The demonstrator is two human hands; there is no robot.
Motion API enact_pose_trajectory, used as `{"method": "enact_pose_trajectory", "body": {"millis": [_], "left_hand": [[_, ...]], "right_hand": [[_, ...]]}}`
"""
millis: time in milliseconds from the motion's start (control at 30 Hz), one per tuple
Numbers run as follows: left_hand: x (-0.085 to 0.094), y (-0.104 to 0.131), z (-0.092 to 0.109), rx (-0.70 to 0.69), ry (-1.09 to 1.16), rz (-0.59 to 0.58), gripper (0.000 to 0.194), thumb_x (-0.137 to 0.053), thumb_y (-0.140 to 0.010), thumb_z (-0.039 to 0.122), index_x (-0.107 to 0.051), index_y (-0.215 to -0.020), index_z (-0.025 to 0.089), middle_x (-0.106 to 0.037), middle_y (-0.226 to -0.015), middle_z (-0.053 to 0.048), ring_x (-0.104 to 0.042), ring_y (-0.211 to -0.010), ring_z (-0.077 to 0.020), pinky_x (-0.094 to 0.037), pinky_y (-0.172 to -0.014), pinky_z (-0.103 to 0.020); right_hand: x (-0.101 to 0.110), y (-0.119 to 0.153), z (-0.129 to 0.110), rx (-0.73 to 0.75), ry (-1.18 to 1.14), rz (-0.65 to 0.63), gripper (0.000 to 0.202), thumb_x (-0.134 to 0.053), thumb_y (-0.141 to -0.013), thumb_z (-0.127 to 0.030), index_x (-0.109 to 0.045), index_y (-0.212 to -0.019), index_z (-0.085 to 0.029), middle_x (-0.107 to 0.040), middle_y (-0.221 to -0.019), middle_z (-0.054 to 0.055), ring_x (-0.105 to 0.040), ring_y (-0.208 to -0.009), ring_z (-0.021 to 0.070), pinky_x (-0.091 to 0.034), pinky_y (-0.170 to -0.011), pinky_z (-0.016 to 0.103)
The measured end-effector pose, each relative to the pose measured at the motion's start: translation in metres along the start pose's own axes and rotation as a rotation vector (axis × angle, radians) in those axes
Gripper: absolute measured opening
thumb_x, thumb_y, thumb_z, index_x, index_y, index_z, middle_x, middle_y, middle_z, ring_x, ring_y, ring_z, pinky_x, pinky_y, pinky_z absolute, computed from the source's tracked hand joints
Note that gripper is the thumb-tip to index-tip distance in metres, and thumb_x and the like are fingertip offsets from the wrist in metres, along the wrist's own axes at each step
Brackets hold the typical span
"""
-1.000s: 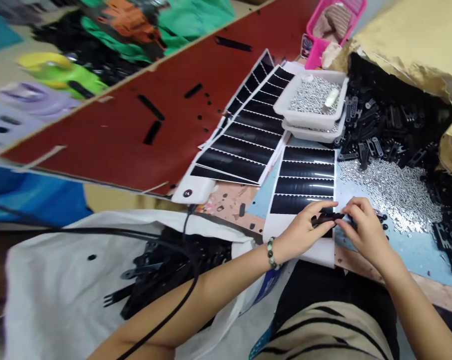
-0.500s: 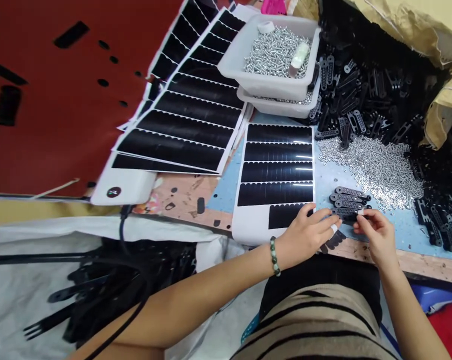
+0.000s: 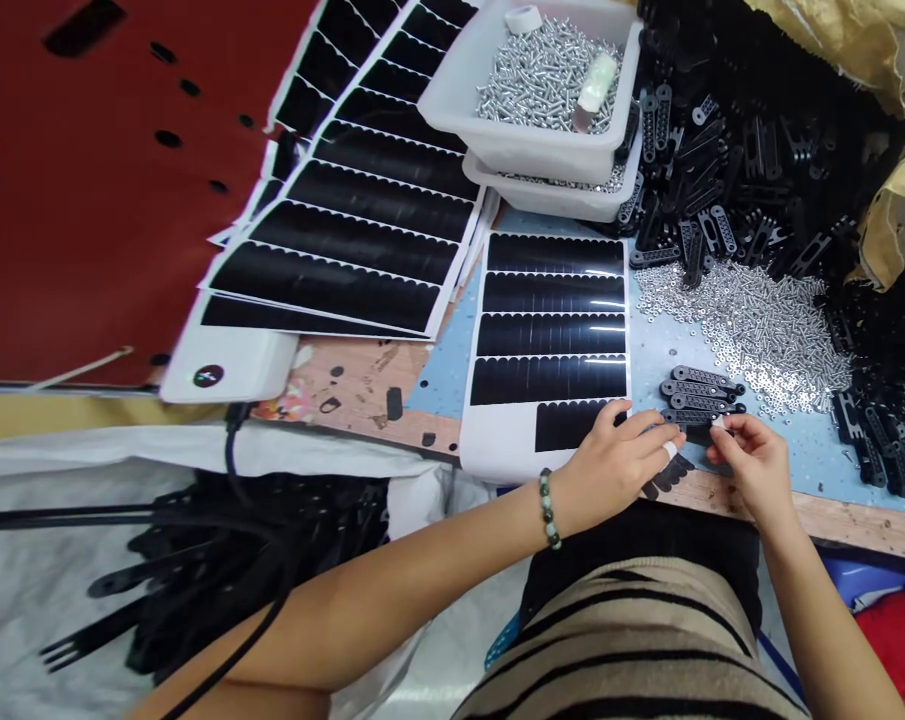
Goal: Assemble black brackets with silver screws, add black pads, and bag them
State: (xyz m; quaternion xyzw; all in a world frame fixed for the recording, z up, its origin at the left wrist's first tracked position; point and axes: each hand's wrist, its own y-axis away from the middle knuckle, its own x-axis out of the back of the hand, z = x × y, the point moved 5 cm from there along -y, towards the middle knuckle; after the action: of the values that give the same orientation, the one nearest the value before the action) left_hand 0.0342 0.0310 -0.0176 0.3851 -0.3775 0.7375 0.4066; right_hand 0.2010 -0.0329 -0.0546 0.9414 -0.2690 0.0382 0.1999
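Note:
Several black plastic arms [image 3: 698,388] lie side by side in a small row on the blue table surface. My left hand [image 3: 632,455], with white tape on one finger, reaches to the lower left end of the row. Its fingers are bent and close together, and what lies under the fingertips is hidden. My right hand [image 3: 753,458] is at the row's lower right end, thumb and forefinger pinched, with white on a fingertip. Anything in that pinch is too small to name. A sheet of black stickers [image 3: 551,335] lies beside my left hand.
Stacked white tubs [image 3: 542,160] of screws stand at the back. A pile of screws and nuts [image 3: 767,330] lies right of the row, with many black parts [image 3: 692,190] behind. More sticker sheets [image 3: 362,220] lie left, over a white device [image 3: 227,362].
The view has shifted slightly, moving the tubs and sheets left and up in the picture. Both hands stay at the row of black arms with nearly the same pose.

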Motion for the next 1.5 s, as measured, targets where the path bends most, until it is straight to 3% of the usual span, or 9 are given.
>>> {"method": "enact_pose_trajectory", "body": {"millis": [400,567,700,767,900,967,1100,1200,1500], "left_hand": [[-0.002,0.000,-0.001,0.011,0.023,-0.005,0.032,-0.039,-0.094,0.011,-0.058,-0.119,0.019,-0.064,-0.119,-0.006,-0.052,-0.111,-0.0203,-0.023,-0.102,-0.045],[-0.005,-0.007,0.001,0.052,0.015,-0.022,0.033,-0.042,-0.093,0.013,-0.056,-0.121,0.020,-0.068,-0.108,-0.005,-0.053,-0.105,-0.0206,-0.022,-0.102,-0.046],[-0.004,-0.013,-0.001,0.076,0.054,-0.014,0.031,-0.046,-0.089,0.013,-0.059,-0.116,0.018,-0.068,-0.103,-0.006,-0.052,-0.104,-0.0230,-0.023,-0.101,-0.047],[-0.003,-0.015,-0.004,0.094,0.107,-0.017,0.032,-0.048,-0.086,0.011,-0.062,-0.113,0.019,-0.067,-0.105,-0.007,-0.051,-0.105,-0.0237,-0.024,-0.100,-0.048],[0.003,-0.016,-0.008,0.110,0.217,-0.009,0.027,-0.049,-0.084,0.012,-0.067,-0.102,0.020,-0.062,-0.118,-0.008,-0.048,-0.109,-0.0250,-0.027,-0.097,-0.047],[0.009,-0.015,-0.010,0.128,0.262,0.015,0.025,-0.047,-0.089,0.018,-0.069,-0.102,0.022,-0.060,-0.122,-0.007,-0.047,-0.111,-0.0249,-0.029,-0.095,-0.045],[0.021,-0.006,-0.020,0.195,0.250,0.108,0.030,-0.042,-0.094,0.023,-0.063,-0.115,0.024,-0.060,-0.125,-0.007,-0.047,-0.112,-0.0238,-0.031,-0.092,-0.043],[0.018,0.002,-0.022,0.158,0.150,0.072,0.032,-0.044,-0.092,0.018,-0.060,-0.119,0.023,-0.062,-0.123,-0.007,-0.049,-0.112,-0.0246,-0.026,-0.095,-0.047],[0.008,0.004,-0.016,0.040,-0.007,0.016,0.033,-0.038,-0.093,0.011,-0.058,-0.118,0.019,-0.064,-0.122,-0.005,-0.051,-0.113,-0.0229,-0.023,-0.101,-0.047]], "right_hand": [[-0.001,-0.001,-0.002,0.065,0.134,-0.024,0.027,-0.067,-0.073,-0.044,-0.061,-0.081,-0.019,-0.062,-0.057,-0.002,-0.062,-0.050,0.0147,-0.049,-0.049,0.026],[0.000,0.000,-0.014,0.236,0.475,0.014,0.024,-0.060,-0.079,-0.043,-0.057,-0.086,-0.019,-0.061,-0.066,0.000,-0.058,-0.051,0.0134,-0.049,-0.053,0.028],[0.008,0.003,-0.033,0.450,0.788,0.090,0.032,-0.062,-0.079,-0.045,-0.053,-0.097,-0.020,-0.059,-0.084,0.005,-0.057,-0.067,0.0176,-0.049,-0.060,0.033],[0.008,0.008,-0.043,0.555,0.769,0.035,0.035,-0.061,-0.081,-0.043,-0.051,-0.105,-0.020,-0.057,-0.094,0.008,-0.056,-0.073,0.0183,-0.050,-0.064,0.034],[-0.013,0.022,-0.054,0.674,0.617,-0.314,0.018,-0.051,-0.088,-0.029,-0.054,-0.105,-0.023,-0.060,-0.091,0.005,-0.058,-0.076,0.0157,-0.051,-0.071,0.032],[-0.020,0.023,-0.054,0.636,0.553,-0.370,0.013,-0.050,-0.089,-0.027,-0.058,-0.099,-0.023,-0.062,-0.086,0.003,-0.059,-0.076,0.0153,-0.051,-0.070,0.030],[-0.014,0.007,-0.041,0.382,0.301,-0.191,0.016,-0.057,-0.085,-0.035,-0.062,-0.091,-0.021,-0.060,-0.078,0.002,-0.059,-0.061,0.0132,-0.051,-0.055,0.026],[-0.012,-0.004,-0.027,0.233,0.195,-0.125,0.018,-0.060,-0.081,-0.037,-0.065,-0.083,-0.020,-0.058,-0.075,0.001,-0.058,-0.054,0.0121,-0.049,-0.048,0.025],[-0.013,-0.011,-0.022,0.183,0.231,-0.077,0.018,-0.060,-0.079,-0.037,-0.064,-0.077,-0.019,-0.057,-0.068,-0.001,-0.056,-0.049,0.0112,-0.048,-0.046,0.025]]}}
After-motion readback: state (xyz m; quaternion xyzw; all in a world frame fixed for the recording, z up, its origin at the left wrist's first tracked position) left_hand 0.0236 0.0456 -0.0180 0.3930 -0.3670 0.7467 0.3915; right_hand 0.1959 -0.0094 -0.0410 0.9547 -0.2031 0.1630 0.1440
